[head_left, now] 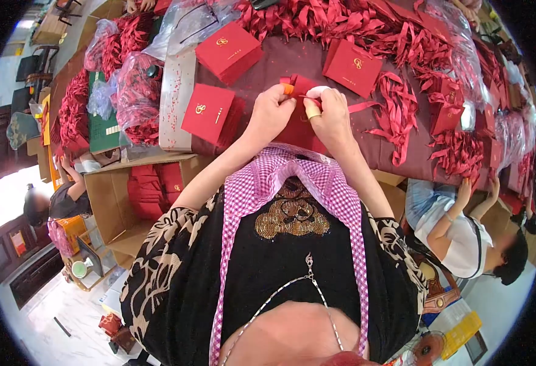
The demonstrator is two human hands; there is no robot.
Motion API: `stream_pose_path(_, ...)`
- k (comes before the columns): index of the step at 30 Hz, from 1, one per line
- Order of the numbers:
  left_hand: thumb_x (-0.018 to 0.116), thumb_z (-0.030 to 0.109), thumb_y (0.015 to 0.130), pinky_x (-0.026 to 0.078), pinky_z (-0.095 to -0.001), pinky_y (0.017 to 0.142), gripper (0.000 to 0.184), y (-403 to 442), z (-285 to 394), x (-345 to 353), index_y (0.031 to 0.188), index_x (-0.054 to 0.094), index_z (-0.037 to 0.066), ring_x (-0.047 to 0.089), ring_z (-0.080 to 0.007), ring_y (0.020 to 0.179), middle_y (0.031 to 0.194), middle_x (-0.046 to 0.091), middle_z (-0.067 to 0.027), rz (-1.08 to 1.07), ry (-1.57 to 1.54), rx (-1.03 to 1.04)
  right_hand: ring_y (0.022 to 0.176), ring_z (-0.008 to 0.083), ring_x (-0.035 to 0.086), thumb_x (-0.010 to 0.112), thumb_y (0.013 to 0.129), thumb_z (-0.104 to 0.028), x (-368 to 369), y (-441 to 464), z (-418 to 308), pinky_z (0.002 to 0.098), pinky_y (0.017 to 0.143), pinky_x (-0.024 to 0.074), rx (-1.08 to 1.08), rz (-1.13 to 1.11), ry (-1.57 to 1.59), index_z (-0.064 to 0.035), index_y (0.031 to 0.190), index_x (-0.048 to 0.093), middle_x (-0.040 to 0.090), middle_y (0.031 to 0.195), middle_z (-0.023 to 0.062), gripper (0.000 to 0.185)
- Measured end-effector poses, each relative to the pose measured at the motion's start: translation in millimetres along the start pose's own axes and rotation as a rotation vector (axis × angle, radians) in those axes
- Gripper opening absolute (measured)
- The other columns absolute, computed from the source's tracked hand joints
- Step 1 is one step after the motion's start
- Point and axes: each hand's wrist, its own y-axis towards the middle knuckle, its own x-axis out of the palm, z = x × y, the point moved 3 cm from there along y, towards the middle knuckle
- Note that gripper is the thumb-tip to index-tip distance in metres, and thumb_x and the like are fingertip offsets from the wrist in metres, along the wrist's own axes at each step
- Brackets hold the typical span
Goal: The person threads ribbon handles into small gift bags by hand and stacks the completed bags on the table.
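At the near edge of the table, both my hands are close together over a red paper piece, its exact kind partly covered. My left hand pinches its upper edge, with an orange cover on one fingertip. My right hand is closed on a red ribbon, whose end trails out to the right. White and yellowish covers wrap fingers of that hand. The exact grip point is hidden by the fingers. Nearby lie red stacks with gold print: one stack left, another behind it, and one right.
Loose red ribbons lie right of my hands, with a long heap behind. Plastic bags of ribbons stand left. A cardboard box with red pieces sits below left. One co-worker works at right, another at left.
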Motion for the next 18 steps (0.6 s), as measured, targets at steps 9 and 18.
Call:
stream_pose_path(9, 0.059, 0.004, 0.080, 0.043, -0.0253, 0.057, 0.017, 1, -2, 1, 0.094, 0.059, -0.006, 0.052, -0.0070, 0.064, 0.071, 0.063, -0.0071, 0.052, -0.117, 0.006, 0.074, 0.0300, 0.057, 0.064, 0.078, -0.010, 1, -7, 6, 0.0406, 0.069, 0.0412, 0.043, 0.005, 0.006, -0.0049, 0.083, 0.055, 0.060, 0.076, 0.0113, 0.011)
stream_pose_path(18, 0.058, 0.003, 0.079, 0.043, -0.0269, 0.056, 0.019, 1, -7, 4, 0.097, 0.058, -0.005, 0.053, -0.0097, 0.063, 0.070, 0.062, -0.0113, 0.066, -0.097, 0.052, 0.073, 0.0307, 0.057, 0.062, 0.081, -0.012, 5, -4, 5, 0.0416, 0.069, 0.0410, 0.076, -0.086, 0.011, -0.0043, 0.081, 0.054, 0.060, 0.073, 0.0116, 0.012)
